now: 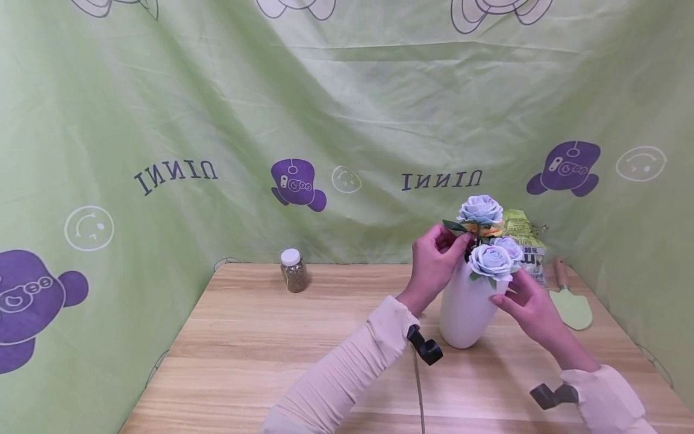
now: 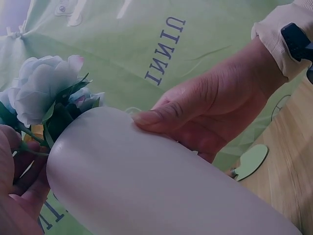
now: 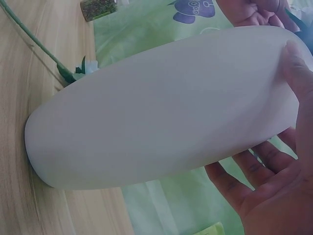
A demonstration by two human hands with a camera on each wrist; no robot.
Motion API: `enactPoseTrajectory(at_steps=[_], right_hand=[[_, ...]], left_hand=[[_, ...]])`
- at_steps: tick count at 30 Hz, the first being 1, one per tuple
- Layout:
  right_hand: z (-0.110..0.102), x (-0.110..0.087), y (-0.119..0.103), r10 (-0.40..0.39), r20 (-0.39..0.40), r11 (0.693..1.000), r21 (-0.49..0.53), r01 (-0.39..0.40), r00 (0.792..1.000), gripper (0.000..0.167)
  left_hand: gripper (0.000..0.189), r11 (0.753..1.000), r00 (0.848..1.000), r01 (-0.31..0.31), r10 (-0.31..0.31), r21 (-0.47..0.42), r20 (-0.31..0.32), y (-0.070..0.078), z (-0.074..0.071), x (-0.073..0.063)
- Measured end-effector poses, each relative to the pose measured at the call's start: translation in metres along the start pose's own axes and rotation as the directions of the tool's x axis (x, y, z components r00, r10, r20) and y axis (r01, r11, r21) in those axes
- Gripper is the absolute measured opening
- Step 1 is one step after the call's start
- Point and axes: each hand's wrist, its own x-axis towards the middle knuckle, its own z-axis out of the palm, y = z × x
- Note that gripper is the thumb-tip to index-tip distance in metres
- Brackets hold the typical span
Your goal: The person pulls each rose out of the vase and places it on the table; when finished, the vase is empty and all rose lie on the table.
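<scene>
**Smooth white rounded vase [image 1: 465,313] of artificial-looking blue roses, between your two hands**

The vase stands on the light wood-grain counter [image 1: 271,337], right of the middle, with its base resting on the boards. Your right hand [image 1: 534,310] grips it just below the mouth, thumb on the near side and fingers around the right side. Your left hand [image 1: 436,256] is at the left of the mouth, with thumb and curled fingers pinching a thin green stem [image 2: 38,152]; you cannot tell which bloom that stem carries.

Above the mouth you have one tall pale blue rose [image 1: 480,210], with an orange-yellow flower [image 1: 491,231] just under it and a dark green leaf [image 1: 454,226] pointing left. Two lower pale blue roses [image 1: 490,261] hang over the near right of the rim.

Left of the vase, a loose long-stemmed pale flower [image 3: 84,72] lies on the counter, its stem running toward you. At the far left is a small clear jar with a white lid [image 1: 294,274] and brownish contents. Beyond the vase, to the right, is a green-and-white printed bag [image 1: 517,224], and beside it a pale green trowel with a brown handle [image 1: 572,308].
</scene>
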Motion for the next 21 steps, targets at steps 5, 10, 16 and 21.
enactPoseTrajectory(at_steps=[5,10,16,21], right_hand=[[0.0,0.0,-0.001,0.009,0.005,1.0,0.0,-0.009,1.0,0.078],[0.0,0.0,-0.002,0.02,0.01,1.0,0.012,-0.021,1.0,0.076],[0.0,-0.002,-0.003,0.041,0.008,0.999,0.006,-0.041,0.999,0.073],[0.0,-0.002,-0.002,0.049,0.013,0.999,0.003,-0.049,0.999,0.075]], left_hand=[[0.026,1.0,1.0,0.005,-0.005,0.003,0.01,0.005,0.0,-0.001],[0.026,0.999,0.999,0.015,-0.016,0.037,0.031,0.012,0.003,-0.001],[0.027,0.993,0.996,0.03,-0.04,0.115,0.079,0.015,0.008,0.003],[0.027,0.994,0.995,0.039,-0.049,0.106,0.091,0.015,0.01,0.004]])
